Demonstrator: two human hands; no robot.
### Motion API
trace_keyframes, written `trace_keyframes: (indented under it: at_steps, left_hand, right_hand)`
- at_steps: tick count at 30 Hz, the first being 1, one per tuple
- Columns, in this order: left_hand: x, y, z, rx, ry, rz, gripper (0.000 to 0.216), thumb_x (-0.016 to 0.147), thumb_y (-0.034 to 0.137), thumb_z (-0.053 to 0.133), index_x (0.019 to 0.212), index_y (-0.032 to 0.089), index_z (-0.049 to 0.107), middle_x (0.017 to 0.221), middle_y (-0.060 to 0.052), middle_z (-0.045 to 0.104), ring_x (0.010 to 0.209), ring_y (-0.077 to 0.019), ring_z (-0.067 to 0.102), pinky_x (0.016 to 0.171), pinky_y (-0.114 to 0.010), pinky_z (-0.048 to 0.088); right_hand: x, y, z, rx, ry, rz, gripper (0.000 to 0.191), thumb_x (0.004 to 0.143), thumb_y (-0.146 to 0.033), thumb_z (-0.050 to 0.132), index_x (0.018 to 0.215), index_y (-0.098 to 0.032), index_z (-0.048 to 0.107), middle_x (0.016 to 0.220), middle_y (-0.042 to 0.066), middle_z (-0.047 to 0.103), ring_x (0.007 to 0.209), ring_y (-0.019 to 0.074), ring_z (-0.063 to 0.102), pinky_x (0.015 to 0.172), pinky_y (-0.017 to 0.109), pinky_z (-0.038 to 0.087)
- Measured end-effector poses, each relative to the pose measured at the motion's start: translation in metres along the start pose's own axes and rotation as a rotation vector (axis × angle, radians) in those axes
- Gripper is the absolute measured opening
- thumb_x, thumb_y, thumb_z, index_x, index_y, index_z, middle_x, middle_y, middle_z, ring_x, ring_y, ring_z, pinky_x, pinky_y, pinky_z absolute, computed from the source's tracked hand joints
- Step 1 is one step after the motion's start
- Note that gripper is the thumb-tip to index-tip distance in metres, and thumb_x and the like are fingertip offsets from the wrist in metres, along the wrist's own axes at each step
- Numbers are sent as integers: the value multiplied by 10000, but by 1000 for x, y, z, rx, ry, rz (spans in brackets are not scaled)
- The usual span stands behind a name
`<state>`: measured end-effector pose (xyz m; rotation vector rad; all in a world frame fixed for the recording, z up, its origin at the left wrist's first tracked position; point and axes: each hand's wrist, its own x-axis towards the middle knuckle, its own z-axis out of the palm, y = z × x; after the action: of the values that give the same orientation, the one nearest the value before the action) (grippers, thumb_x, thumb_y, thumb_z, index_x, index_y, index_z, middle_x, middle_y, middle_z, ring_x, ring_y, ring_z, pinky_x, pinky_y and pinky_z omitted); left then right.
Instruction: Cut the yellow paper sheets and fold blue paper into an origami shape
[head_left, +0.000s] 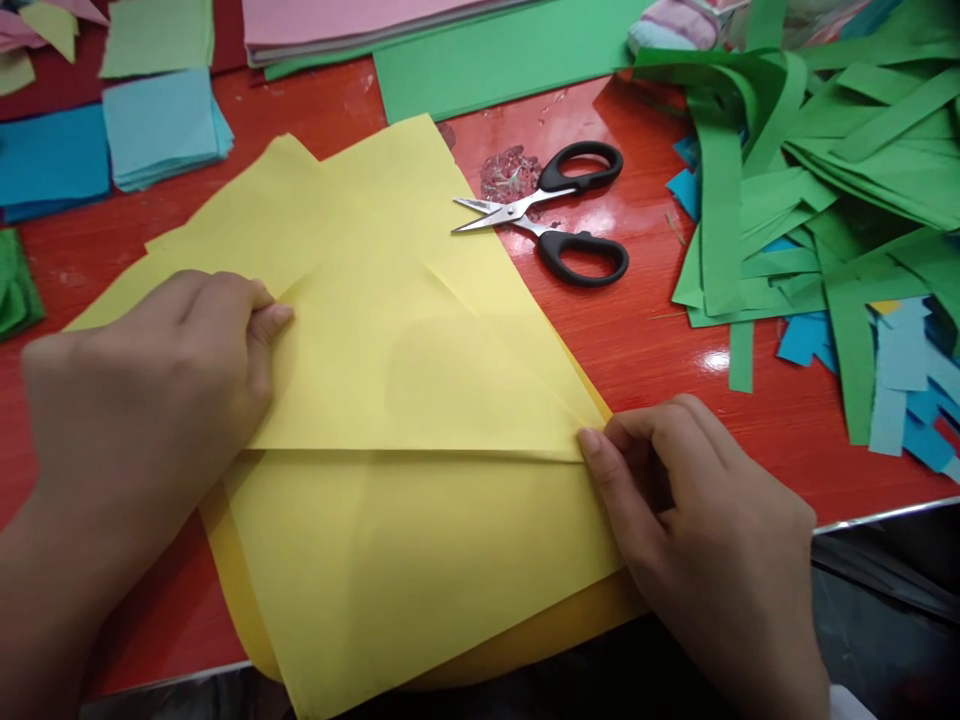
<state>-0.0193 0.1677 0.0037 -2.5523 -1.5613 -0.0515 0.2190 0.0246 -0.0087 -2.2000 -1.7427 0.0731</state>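
Observation:
A stack of thin yellow paper sheets (405,380) lies on the red table (645,340), with the top sheet folded over into a triangle. My left hand (150,400) rests on the left side of the fold, fingers curled and pinching the folded edge. My right hand (697,520) pinches the fold's right corner between thumb and fingertips, at the sheet's right edge. The bottom of the sheets hangs over the table's near edge.
Black-handled scissors (555,210) lie open just beyond the yellow paper. A heap of green and blue paper strips (825,200) fills the right. Blue squares (161,125) sit far left, and pink and green sheets (465,40) lie at the back.

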Motion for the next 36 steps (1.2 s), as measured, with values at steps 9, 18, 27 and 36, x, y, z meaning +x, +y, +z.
trace_keyframes:
  at_steps: [9,18,27,36]
  left_hand:
    - [5,12,-9,361,-66,-21,504,969,408,179,1151,149,572,992,-62,622,575,-175,441,442,-315,237]
    - [4,10,-5,399,-43,-3,414,967,377,221,1016,173,579,895,-37,577,498,-128,111,424,-271,167]
    - [1,11,-1,449,24,51,261,917,187,298,951,170,557,894,-39,597,492,-112,63,426,-259,137]
    - [0,12,-1,451,65,137,282,885,81,263,875,145,537,845,-59,600,494,-94,40,446,-240,119]
  right_hand:
    - [0,5,3,103,-11,-59,187,887,-255,527,720,-186,479,660,22,490,622,172,433,643,340,297]
    - [-1,3,8,110,29,-9,86,880,-250,495,927,-178,499,789,52,457,758,220,442,675,355,320]
    - [0,20,-6,161,-71,-79,197,828,-113,443,699,-216,334,603,-30,440,559,135,376,574,279,287]
    - [-13,31,-12,480,206,4,118,829,-121,554,839,-217,487,743,-12,502,671,136,514,612,289,436]
